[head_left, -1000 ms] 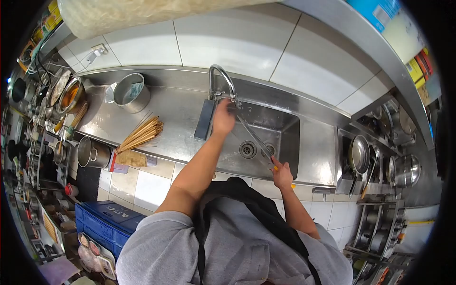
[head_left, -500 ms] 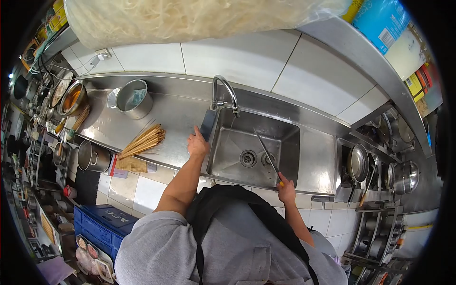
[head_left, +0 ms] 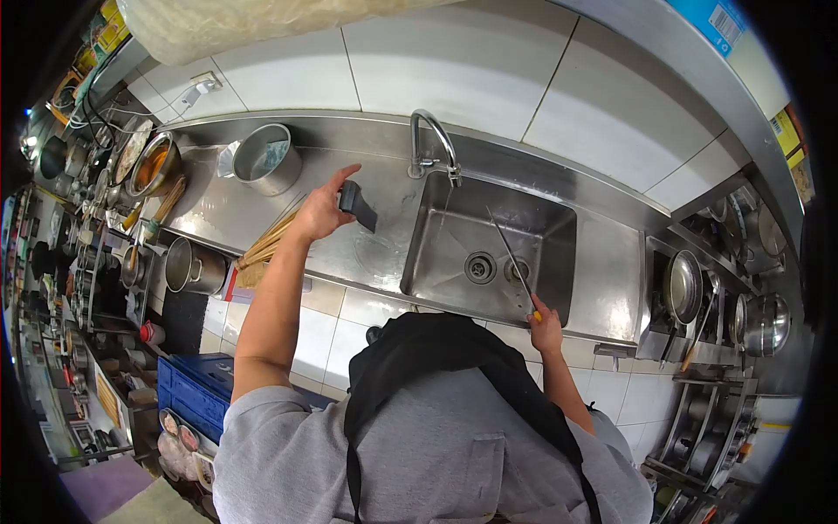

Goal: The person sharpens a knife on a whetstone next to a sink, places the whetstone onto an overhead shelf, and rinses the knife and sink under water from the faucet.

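Observation:
My left hand (head_left: 321, 210) is over the steel counter left of the sink. Its thumb and fingers grip a dark grey sharpening stone (head_left: 360, 207), while the index finger points outward. In my right hand (head_left: 546, 330) is a knife (head_left: 506, 240) with a yellow handle. Its long, narrow blade reaches over the steel sink (head_left: 454, 301), tip toward the far side. Above the sink's back left corner curves a faucet (head_left: 434, 131), with a thin stream of water below its spout.
A bundle of thin sticks (head_left: 266, 240) lies left of my forearm, partly hidden by it. Behind it stands a steel pot (head_left: 284, 175). On the right, a pan (head_left: 683, 286) rests on the stove. A blue crate (head_left: 188, 397) is at lower left.
My left hand has moved left, away from the sink edge, with the sharpening stone. My right hand keeps the knife over the sink. The whole view has shifted slightly.

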Demonstrator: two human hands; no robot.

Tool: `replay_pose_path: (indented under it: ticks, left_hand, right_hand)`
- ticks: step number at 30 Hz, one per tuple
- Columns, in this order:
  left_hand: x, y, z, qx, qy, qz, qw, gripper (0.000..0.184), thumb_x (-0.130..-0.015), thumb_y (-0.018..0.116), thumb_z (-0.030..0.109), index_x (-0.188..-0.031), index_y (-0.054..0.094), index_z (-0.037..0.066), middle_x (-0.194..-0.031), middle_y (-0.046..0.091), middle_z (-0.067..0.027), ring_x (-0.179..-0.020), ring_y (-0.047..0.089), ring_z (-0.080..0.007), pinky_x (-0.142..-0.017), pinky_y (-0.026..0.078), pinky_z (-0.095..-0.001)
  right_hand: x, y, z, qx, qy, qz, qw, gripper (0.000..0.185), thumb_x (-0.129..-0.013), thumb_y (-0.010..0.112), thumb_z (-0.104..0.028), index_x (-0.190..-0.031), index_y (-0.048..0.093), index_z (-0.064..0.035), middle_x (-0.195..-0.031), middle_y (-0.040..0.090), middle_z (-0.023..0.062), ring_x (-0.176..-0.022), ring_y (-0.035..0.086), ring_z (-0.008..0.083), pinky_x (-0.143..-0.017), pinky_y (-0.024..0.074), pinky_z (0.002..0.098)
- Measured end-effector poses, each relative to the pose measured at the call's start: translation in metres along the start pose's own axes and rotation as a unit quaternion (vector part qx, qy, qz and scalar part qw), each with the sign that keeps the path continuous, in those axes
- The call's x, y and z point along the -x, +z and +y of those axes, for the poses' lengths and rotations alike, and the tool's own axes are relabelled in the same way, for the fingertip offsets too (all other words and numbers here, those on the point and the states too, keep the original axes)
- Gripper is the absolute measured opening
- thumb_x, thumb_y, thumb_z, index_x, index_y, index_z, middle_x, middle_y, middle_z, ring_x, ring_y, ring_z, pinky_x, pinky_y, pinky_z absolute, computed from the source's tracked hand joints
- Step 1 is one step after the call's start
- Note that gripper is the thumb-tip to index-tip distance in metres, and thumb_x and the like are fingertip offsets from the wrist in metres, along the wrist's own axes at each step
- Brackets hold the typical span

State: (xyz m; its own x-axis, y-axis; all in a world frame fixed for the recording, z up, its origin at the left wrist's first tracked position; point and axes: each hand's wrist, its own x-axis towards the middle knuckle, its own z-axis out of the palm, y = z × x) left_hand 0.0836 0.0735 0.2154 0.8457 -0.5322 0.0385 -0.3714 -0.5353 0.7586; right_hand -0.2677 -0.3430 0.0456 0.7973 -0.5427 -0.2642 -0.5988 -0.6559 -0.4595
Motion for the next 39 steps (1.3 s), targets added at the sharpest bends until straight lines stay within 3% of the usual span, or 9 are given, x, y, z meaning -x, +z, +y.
replay_pose_path:
  ticks: [8,10,17,18,23,25,31,34,39]
  left_hand:
    - [0.000,0.014,0.002,0.041,0.003,-0.064,0.997,0.074,-0.071,0.079,-0.016,-0.137,0.055,0.008,-0.125,0.066,-0.0058,-0.115,0.064,-0.0217,-0.101,0.053,-0.0360]
    - [-0.015,0.049,-0.004,0.139,0.063,-0.041,0.988,0.069,-0.070,0.079,-0.016,-0.132,0.057,0.006,-0.121,0.065,-0.0046,-0.114,0.063,-0.0200,-0.101,0.052,-0.0352]
    - [-0.086,0.191,-0.007,0.286,0.019,-0.015,0.958,0.065,-0.071,0.077,-0.018,-0.129,0.058,0.004,-0.115,0.065,-0.0043,-0.107,0.063,-0.0179,-0.098,0.052,-0.0345]
    - [-0.088,0.193,0.002,0.289,-0.014,0.004,0.957,0.062,-0.066,0.082,-0.014,-0.122,0.062,0.005,-0.106,0.065,-0.0034,-0.101,0.062,-0.0176,-0.092,0.052,-0.0335]
    - [-0.085,0.163,0.001,0.322,0.001,-0.008,0.947,0.066,-0.071,0.075,-0.020,-0.130,0.058,0.005,-0.113,0.065,-0.0046,-0.103,0.063,-0.0162,-0.094,0.053,-0.0316]
    - [-0.069,0.145,0.004,0.341,0.005,-0.013,0.940,0.066,-0.072,0.075,-0.020,-0.130,0.057,0.005,-0.113,0.065,-0.0046,-0.103,0.063,-0.0159,-0.094,0.053,-0.0311]
    - [-0.031,0.115,0.001,0.266,-0.023,0.017,0.964,0.064,-0.072,0.075,-0.019,-0.129,0.058,0.004,-0.113,0.066,-0.0037,-0.103,0.064,-0.0168,-0.094,0.053,-0.0311]
    - [-0.020,0.093,0.023,0.210,0.009,0.031,0.977,0.064,-0.072,0.076,-0.018,-0.129,0.059,0.005,-0.113,0.066,-0.0040,-0.105,0.064,-0.0162,-0.095,0.052,-0.0314]
    - [0.010,0.076,0.032,0.154,0.054,0.090,0.983,0.064,-0.071,0.083,-0.011,-0.127,0.061,0.010,-0.105,0.069,-0.0051,-0.099,0.066,-0.0200,-0.092,0.053,-0.0339]
  right_hand:
    - [-0.003,-0.002,-0.001,-0.004,0.012,-0.020,1.000,0.063,-0.092,0.071,-0.019,-0.152,0.053,-0.0254,-0.130,0.067,0.0205,-0.118,0.061,0.0422,-0.105,0.0484,0.0479]
    - [-0.004,-0.001,0.001,0.002,0.015,-0.023,1.000,0.062,-0.093,0.071,-0.020,-0.152,0.053,-0.0256,-0.129,0.067,0.0210,-0.118,0.061,0.0423,-0.105,0.0486,0.0483]
    - [-0.003,-0.003,-0.002,0.015,0.034,-0.024,0.999,0.060,-0.093,0.069,-0.021,-0.151,0.053,-0.0281,-0.125,0.067,0.0230,-0.115,0.062,0.0430,-0.103,0.0494,0.0492]
    - [-0.004,0.002,0.004,0.000,0.000,-0.011,1.000,0.060,-0.093,0.070,-0.022,-0.151,0.053,-0.0295,-0.123,0.067,0.0242,-0.114,0.062,0.0431,-0.102,0.0498,0.0495]
    - [-0.004,0.006,0.010,-0.005,-0.004,0.003,1.000,0.062,-0.093,0.071,-0.023,-0.151,0.053,-0.0317,-0.118,0.066,0.0267,-0.112,0.063,0.0433,-0.101,0.0505,0.0497]
    - [-0.003,0.004,0.008,-0.014,0.023,-0.008,1.000,0.063,-0.095,0.069,-0.025,-0.153,0.049,-0.0392,-0.121,0.062,0.0244,-0.114,0.064,0.0430,-0.099,0.0521,0.0519]
    - [-0.005,0.002,0.005,0.007,0.030,-0.013,0.999,0.062,-0.095,0.069,-0.026,-0.153,0.050,-0.0397,-0.119,0.062,0.0252,-0.112,0.064,0.0436,-0.098,0.0523,0.0526]
    - [-0.005,0.000,0.006,-0.010,0.027,-0.017,0.999,0.061,-0.093,0.071,-0.024,-0.151,0.053,-0.0337,-0.114,0.063,0.0266,-0.111,0.065,0.0446,-0.098,0.0519,0.0501]
    - [-0.026,0.025,0.043,-0.015,-0.012,-0.015,1.000,0.062,-0.092,0.068,-0.026,-0.151,0.051,-0.0374,-0.118,0.065,0.0279,-0.112,0.064,0.0453,-0.097,0.0526,0.0528]
